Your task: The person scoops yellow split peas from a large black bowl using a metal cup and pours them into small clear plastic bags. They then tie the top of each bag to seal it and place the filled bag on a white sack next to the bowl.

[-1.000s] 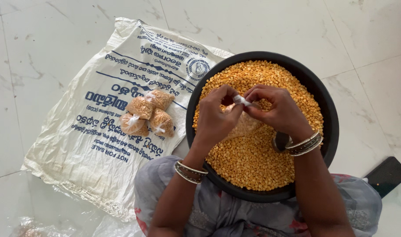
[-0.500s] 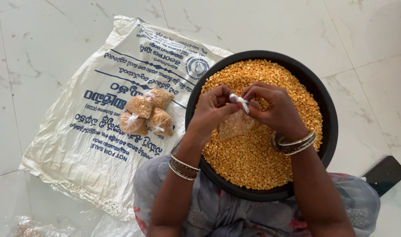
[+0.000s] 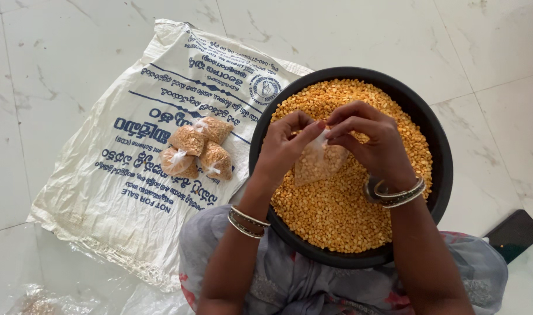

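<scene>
Floor (image 3: 74, 64): polished stone tile, white with grey veining, glossy. Sack (image 3: 132, 175): woven plastic, white, matt, coarse weave, frayed along the lower edge. Pan (image 3: 438, 146): dark, smooth, dull sheen; metal or not cannot be told. Lentils (image 3: 336, 216): dry, yellow, matt. Small bag (image 3: 316, 163): thin clear plastic, crinkled, lightly shiny. Tied packets (image 3: 196, 153): same clear film. Bangles (image 3: 395, 192): metal, bright. Clothing (image 3: 290, 280): soft printed cloth, matt. Flat dark slab (image 3: 514, 233): smooth, glossy.

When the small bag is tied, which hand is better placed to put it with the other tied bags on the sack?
Probably the left hand. It pinches the small bag over the black bowl, on the side nearer the tied bags on the white sack. The right hand would need to cross over.
</scene>
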